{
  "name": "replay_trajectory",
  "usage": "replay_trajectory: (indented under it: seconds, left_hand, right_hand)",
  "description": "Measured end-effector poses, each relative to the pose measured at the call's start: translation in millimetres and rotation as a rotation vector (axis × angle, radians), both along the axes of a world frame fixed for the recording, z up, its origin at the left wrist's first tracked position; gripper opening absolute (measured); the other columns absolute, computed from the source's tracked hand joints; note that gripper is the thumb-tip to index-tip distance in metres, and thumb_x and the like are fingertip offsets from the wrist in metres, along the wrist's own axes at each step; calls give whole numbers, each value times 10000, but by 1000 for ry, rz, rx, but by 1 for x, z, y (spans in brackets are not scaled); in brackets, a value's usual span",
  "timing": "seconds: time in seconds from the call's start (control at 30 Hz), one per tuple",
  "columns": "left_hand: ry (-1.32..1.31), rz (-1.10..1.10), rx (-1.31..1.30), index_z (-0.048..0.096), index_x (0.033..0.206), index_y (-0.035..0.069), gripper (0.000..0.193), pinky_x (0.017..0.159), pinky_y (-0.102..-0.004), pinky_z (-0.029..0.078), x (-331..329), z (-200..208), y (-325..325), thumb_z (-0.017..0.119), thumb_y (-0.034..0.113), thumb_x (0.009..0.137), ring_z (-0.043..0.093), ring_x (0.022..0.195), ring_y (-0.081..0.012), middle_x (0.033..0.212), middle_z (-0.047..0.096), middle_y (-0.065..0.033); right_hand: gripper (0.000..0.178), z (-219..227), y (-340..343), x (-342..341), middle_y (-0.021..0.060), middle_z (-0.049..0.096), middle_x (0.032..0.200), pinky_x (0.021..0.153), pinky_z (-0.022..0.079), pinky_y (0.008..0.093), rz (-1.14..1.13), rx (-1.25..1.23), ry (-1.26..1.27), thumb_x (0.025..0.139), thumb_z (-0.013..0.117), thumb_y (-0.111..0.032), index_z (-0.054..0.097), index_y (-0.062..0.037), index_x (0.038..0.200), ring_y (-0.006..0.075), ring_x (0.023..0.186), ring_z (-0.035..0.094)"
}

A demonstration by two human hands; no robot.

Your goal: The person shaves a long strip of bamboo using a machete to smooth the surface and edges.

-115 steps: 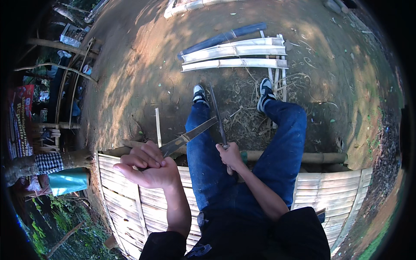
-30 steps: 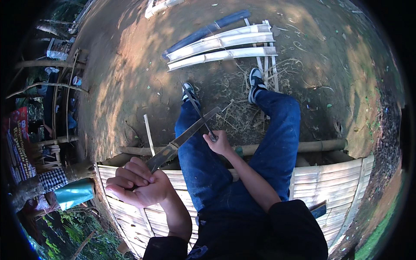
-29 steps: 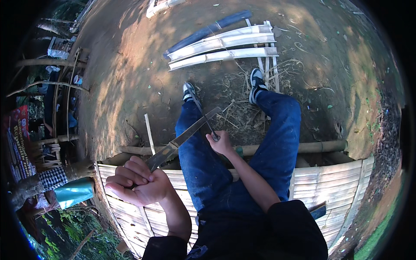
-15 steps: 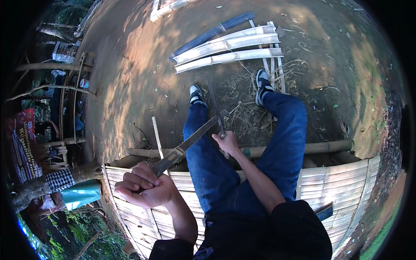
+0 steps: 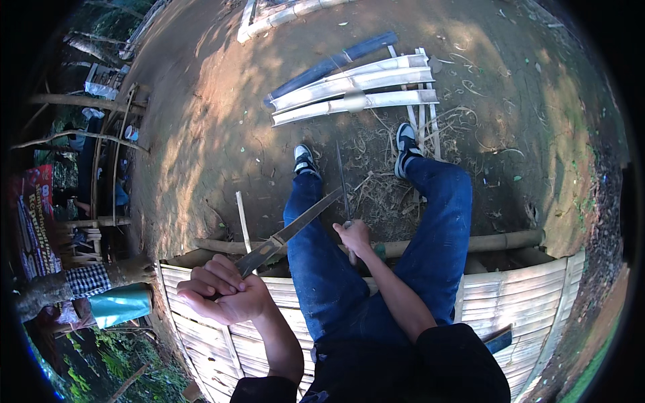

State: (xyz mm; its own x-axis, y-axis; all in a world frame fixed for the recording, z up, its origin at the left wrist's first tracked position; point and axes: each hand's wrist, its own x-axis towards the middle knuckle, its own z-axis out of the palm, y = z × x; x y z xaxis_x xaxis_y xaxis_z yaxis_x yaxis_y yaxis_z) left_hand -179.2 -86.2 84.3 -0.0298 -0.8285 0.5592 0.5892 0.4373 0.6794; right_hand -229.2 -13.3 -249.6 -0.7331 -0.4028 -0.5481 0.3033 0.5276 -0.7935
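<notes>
My left hand [image 5: 225, 293] is closed round the handle end of a machete [image 5: 295, 226] with a broad dark blade that slants up to the right across my left leg. My right hand [image 5: 354, 238] is wrapped round the handle of a long, slim, dark tool [image 5: 342, 178], pointing away from me. Whether that is a blade seen edge-on or a rod, I cannot tell. Near my right hand the tip of the machete meets or crosses the slim tool; contact is hard to make out. My left fingers hide the machete's handle.
I sit on a split-bamboo platform [image 5: 510, 285] with a bamboo pole [image 5: 490, 240] along its front. Split bamboo lengths [image 5: 356, 101] lie beyond my shoes, near shavings [image 5: 383, 191]. A thin bamboo stick [image 5: 242, 218] stands up by my left leg. A dark flat object [image 5: 498, 339] lies at right.
The slim tool has swung a little to the right at its tip and sits slightly nearer to me with my right hand. The machete is nearly unmoved; the whole view has shifted slightly.
</notes>
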Motion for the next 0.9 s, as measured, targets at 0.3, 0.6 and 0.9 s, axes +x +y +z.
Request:
replay_trajectory:
  seconds: [0.3,0.6,0.9]
  left_hand:
    - [-43,-27,-62,329,695,120,388,342,-204,160,13,-2,-20,352,332,1020,201,313,-62,468,257,21]
    - [-64,-91,-47,362,771,100,366,346,-214,198,16,-4,-9,317,356,1029,264,304,-81,450,309,9]
    - [-44,-69,-37,380,767,107,349,350,-220,182,18,-2,-13,312,321,1034,219,313,-76,463,303,10]
  right_hand:
    - [349,95,12,6,168,576,549,500,451,392,204,-433,360,777,728,-258,564,5,617,347,525,605]
    - [292,207,18,43,110,510,488,445,384,291,358,-764,176,802,725,-160,547,-3,630,152,427,526]
    - [293,217,20,52,118,494,473,435,366,311,341,-713,70,843,683,-175,573,15,651,147,415,512]
